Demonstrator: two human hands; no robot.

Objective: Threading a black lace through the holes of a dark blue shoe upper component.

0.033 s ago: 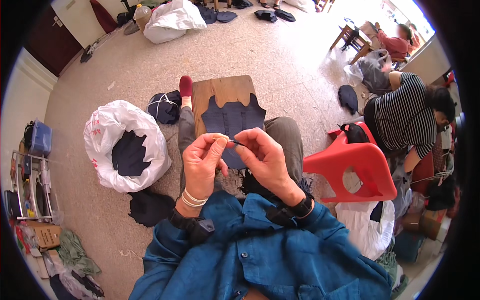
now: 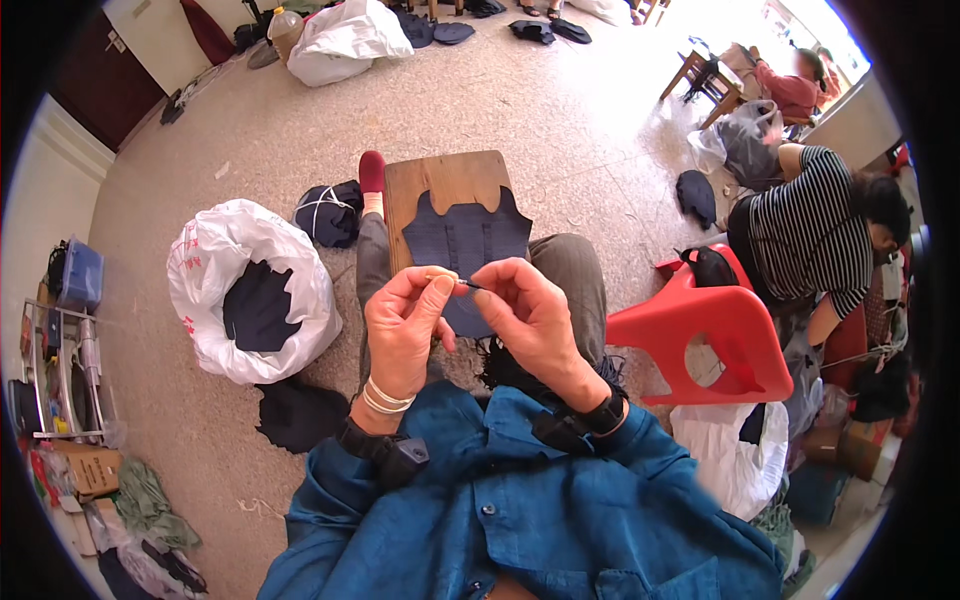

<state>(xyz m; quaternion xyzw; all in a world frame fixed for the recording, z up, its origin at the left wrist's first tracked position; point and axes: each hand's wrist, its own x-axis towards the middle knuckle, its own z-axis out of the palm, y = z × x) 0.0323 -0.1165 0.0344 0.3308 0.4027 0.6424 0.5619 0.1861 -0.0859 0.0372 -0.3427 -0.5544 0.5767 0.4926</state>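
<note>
In front of me my left hand (image 2: 405, 330) and my right hand (image 2: 540, 320) meet with fingertips almost touching. Both are closed in pinches. Between them runs a thin, small piece (image 2: 466, 283), pale at the left fingers and dark at the right ones; its kind is too small to make out. Just beyond my fingers, a dark navy cut fabric piece (image 2: 468, 225) with stitched lines lies on a wooden stool top (image 2: 440, 170) between my legs. My hands hide part of that fabric.
To the left stands a white sack (image 2: 205, 255) holding dark fabric pieces, with a tied dark bundle (image 2: 330, 215) beyond it. A red plastic stool (image 2: 735, 335) is close on my right. Past it, a person in a striped top (image 2: 805, 225) bends over.
</note>
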